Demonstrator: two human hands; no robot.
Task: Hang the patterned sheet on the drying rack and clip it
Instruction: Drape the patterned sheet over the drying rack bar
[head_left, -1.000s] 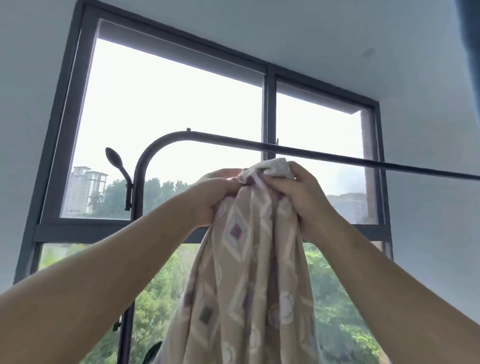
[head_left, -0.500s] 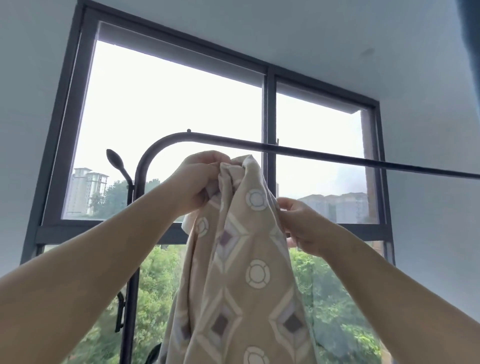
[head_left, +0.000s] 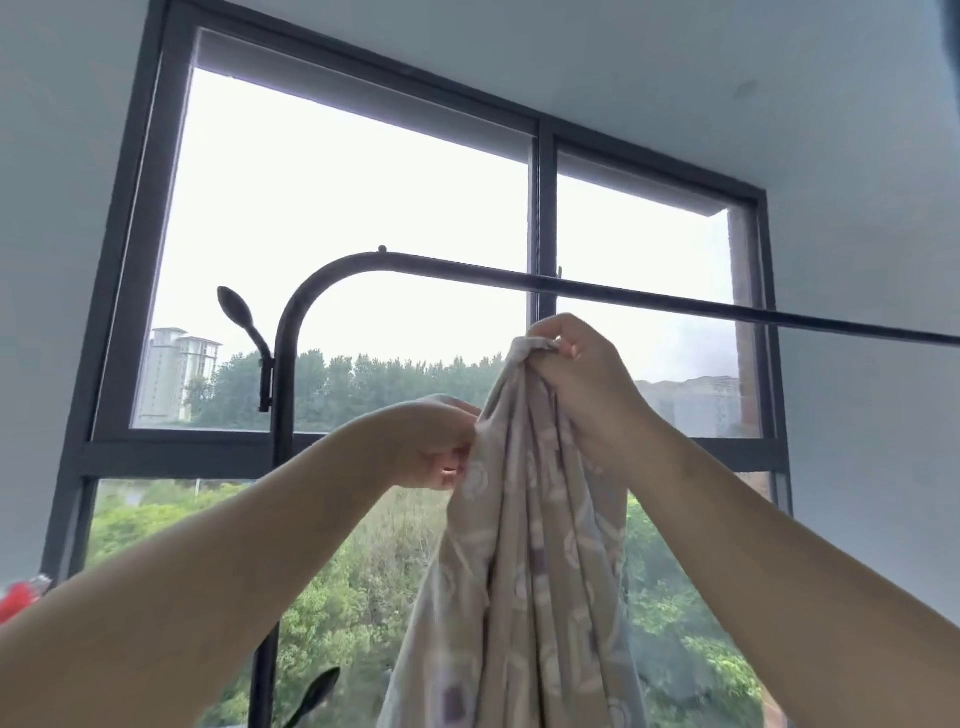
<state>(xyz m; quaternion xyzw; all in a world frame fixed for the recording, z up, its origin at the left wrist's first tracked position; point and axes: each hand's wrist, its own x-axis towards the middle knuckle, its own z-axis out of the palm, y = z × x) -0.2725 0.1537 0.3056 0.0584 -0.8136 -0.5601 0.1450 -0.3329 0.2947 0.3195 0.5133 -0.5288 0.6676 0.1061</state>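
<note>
The patterned sheet (head_left: 524, 561), beige with white rings and purple diamonds, hangs bunched in long folds in front of me. My right hand (head_left: 582, 379) grips its top end just under the black top bar of the drying rack (head_left: 649, 301), without touching the bar. My left hand (head_left: 431, 447) is lower and to the left, pinching the sheet's left edge. The rack's bar curves down into a post (head_left: 283, 395) on the left. No clip is in view.
A big dark-framed window (head_left: 543, 208) stands behind the rack, with trees and buildings outside. A leaf-shaped hook (head_left: 236, 309) sticks out left of the post, another (head_left: 311, 696) lower down. Something red (head_left: 18, 597) shows at the left edge.
My right hand has gone up to the sheet's top end near the bar. My left hand let go of the top and dropped to the left edge.
</note>
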